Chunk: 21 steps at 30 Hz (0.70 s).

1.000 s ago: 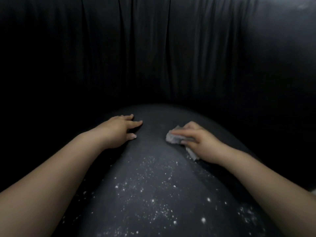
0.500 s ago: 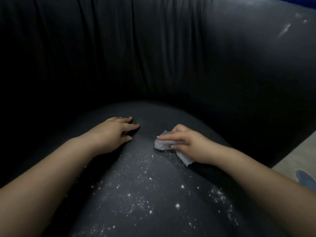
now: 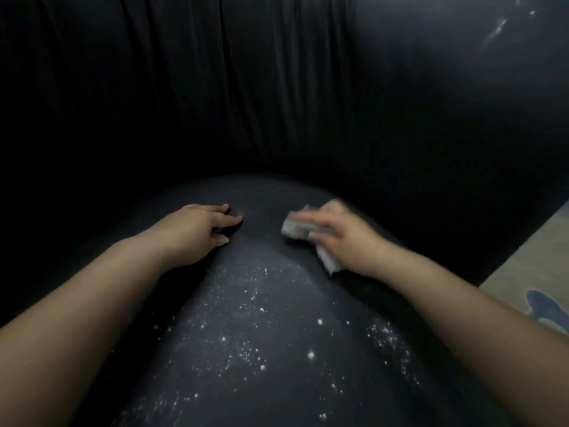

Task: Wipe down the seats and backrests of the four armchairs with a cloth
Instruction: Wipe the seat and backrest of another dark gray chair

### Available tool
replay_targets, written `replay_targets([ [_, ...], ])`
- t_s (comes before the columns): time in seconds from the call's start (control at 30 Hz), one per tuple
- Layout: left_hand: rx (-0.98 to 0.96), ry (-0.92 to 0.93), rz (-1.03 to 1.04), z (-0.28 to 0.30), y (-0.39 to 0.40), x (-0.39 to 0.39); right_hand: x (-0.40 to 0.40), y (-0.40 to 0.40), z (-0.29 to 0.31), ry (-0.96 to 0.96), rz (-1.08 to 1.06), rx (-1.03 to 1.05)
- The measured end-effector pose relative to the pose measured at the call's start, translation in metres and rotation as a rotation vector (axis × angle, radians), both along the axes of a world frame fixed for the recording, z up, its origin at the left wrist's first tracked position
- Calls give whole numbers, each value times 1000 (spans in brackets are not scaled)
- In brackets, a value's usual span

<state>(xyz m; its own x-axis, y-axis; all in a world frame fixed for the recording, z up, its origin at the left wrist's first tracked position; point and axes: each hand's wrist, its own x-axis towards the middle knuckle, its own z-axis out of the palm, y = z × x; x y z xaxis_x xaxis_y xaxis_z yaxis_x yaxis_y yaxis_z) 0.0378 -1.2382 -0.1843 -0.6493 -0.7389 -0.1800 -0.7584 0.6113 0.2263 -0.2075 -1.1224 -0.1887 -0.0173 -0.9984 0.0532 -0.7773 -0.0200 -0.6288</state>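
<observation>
A black armchair fills nearly the whole view: its pleated backrest (image 3: 246, 87) rises beyond both hands and curves round to the right, where a few pale smears show high up near the top corner. Below it, the rounded dark seat cushion (image 3: 277, 349) bulges toward the camera and carries both hands on its far part. To the right of the right forearm, past the chair's edge, lies a strip of pale floor (image 3: 529, 263) with a blue patch (image 3: 545, 306) on it; what the patch is cannot be told. Both bare forearms reach in from the near corners and converge on the cushion. The left hand (image 3: 197, 229) lies palm down on the seat, fingers spread a little and pointing toward the right hand, holding nothing. The right hand (image 3: 338, 238) is blurred, its fingers pressed flat over a small grey cloth (image 3: 295, 229) that sits on the cushion just left of the knuckles; a paler tail of the same cloth sticks out under the heel of the hand on the near side. The two hands are apart, with a bare band of cushion between them. Nearer than both hands, white specks (image 3: 246, 334) are scattered over the seat, thickest between the forearms, with a smaller cluster close beside the right forearm.
</observation>
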Motion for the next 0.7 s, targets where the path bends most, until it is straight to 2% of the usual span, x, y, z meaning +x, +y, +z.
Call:
replay_targets([
  [0.07, -7, 4, -1, -1, 0, 0, -18, -9, 1, 43, -160, 4],
  [0.13, -18, 5, -6, -2, 2, 0, -20, 0, -7, 68, -211, 62],
  [0.33, -15, 45, -20, 0, 8, -7, 25, 61, -14, -30, 89, 13],
  [0.43, -22, 37, -82, 1, 12, -16, -2, 46, -4, 28, -95, -49],
  [0.5, -33, 15, -108, -2, 14, -20, -21, 39, 1, 105, -270, 38],
  [0.57, -30, -4, -109, -5, 15, -21, -17, 44, -3, 93, -327, 128],
  [0.7, -3, -12, -112, -6, 12, -20, 29, 71, -8, 7, -88, 121],
])
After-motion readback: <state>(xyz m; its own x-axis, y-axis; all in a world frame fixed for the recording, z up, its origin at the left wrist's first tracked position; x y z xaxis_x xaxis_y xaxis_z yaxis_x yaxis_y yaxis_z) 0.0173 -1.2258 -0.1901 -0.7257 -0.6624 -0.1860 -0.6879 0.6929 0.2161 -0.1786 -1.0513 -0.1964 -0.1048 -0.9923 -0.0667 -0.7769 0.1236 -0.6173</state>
